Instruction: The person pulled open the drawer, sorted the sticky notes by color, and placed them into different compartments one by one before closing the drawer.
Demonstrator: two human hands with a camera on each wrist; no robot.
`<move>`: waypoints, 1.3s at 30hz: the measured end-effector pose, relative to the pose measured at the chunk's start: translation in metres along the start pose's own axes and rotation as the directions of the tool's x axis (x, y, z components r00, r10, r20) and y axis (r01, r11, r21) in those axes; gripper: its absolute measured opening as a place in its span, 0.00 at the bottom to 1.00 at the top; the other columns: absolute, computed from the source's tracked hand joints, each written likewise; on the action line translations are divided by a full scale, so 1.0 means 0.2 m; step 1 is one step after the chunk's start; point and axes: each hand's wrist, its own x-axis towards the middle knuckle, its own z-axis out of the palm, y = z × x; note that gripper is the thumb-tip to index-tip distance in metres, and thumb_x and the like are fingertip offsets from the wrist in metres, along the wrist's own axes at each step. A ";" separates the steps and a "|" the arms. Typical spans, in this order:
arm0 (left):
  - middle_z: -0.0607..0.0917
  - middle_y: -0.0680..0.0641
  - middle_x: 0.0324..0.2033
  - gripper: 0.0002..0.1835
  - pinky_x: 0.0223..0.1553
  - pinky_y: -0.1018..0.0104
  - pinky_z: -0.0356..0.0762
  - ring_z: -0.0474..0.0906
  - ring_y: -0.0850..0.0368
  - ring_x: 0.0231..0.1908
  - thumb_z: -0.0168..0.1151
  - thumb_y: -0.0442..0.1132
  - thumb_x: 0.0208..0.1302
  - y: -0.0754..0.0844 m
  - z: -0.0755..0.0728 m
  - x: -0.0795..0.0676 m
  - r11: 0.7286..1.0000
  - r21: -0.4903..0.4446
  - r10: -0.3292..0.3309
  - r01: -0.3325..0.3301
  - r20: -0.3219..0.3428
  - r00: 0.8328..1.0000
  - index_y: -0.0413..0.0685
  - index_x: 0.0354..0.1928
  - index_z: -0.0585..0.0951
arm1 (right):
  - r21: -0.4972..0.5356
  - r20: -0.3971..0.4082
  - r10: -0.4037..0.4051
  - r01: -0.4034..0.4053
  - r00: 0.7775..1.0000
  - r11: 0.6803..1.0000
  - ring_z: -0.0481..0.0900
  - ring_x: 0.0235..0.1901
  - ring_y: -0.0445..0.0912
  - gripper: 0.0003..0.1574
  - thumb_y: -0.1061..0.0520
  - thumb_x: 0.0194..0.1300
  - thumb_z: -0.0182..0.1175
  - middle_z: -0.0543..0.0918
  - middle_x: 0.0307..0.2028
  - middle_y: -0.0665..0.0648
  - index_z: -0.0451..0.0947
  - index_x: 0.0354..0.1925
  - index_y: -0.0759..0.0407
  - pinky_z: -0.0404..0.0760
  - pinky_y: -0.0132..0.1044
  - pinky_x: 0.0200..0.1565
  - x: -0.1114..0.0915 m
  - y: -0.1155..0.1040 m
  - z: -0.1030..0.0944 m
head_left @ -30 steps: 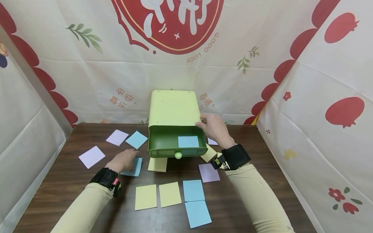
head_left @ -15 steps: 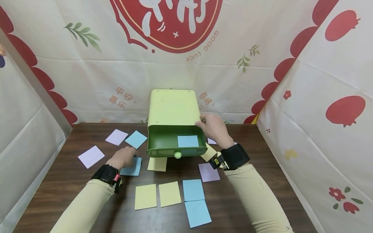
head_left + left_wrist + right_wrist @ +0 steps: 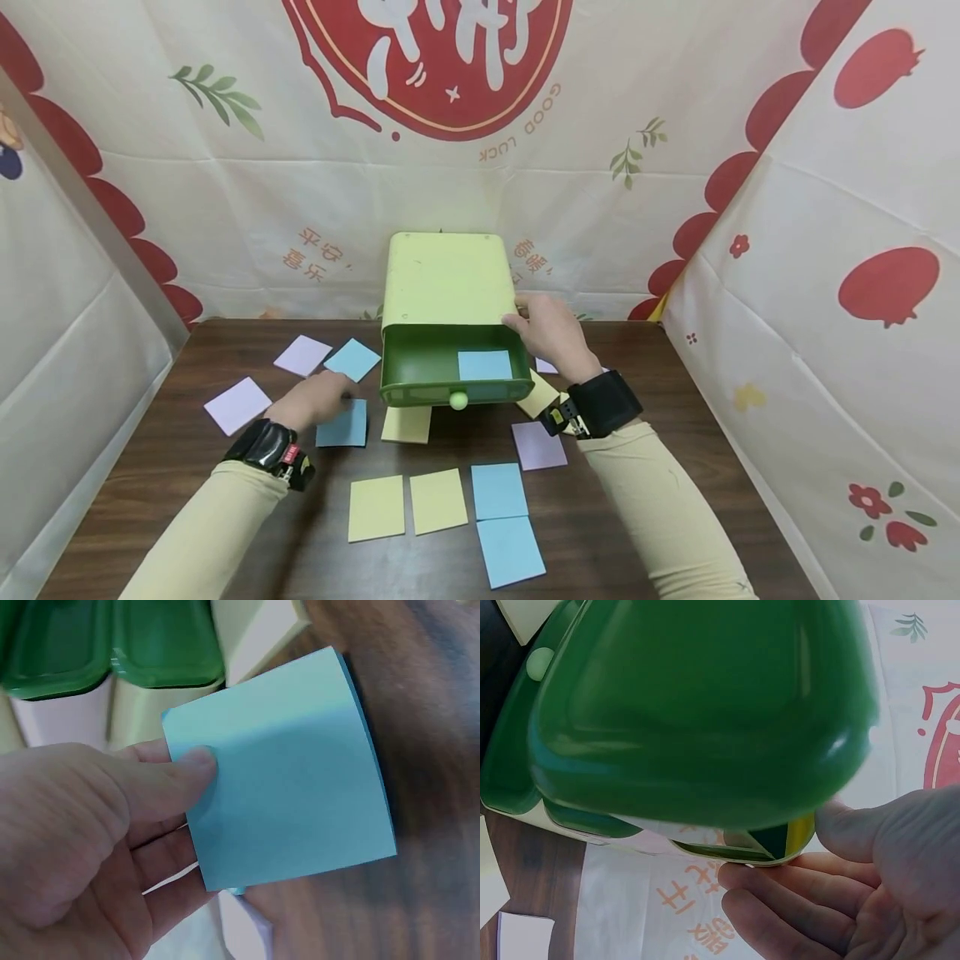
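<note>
A small drawer cabinet with a pale yellow-green shell stands at the back of the table. One green drawer with a round knob is pulled out, and a blue sticky note pad lies in it. My left hand is left of that drawer, pinching another blue sticky note pad; the thumb lies on its face and the fingers are behind. My right hand grips the cabinet's right front edge, thumb and fingers on either side of the rim in the right wrist view.
Yellow notes, blue notes and a purple note lie in front of the cabinet. Pale purple notes and a blue note lie to the left. Printed white cloth encloses the table behind and at the sides.
The blue sticky note pad in my left hand has shifted slightly away from me and turned a little straighter. My right hand stays on the cabinet, and the drawer has not moved.
</note>
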 end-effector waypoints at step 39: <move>0.86 0.45 0.44 0.12 0.37 0.58 0.76 0.79 0.53 0.36 0.57 0.35 0.69 0.25 -0.56 -0.19 0.997 0.023 0.074 -0.070 -0.321 0.944 0.47 0.51 0.83 | 0.007 0.013 -0.005 0.005 1.000 1.000 0.74 0.24 0.46 0.12 0.51 0.71 0.57 0.79 0.27 0.56 0.80 0.42 0.59 0.67 0.34 0.26 0.00 -0.01 -0.01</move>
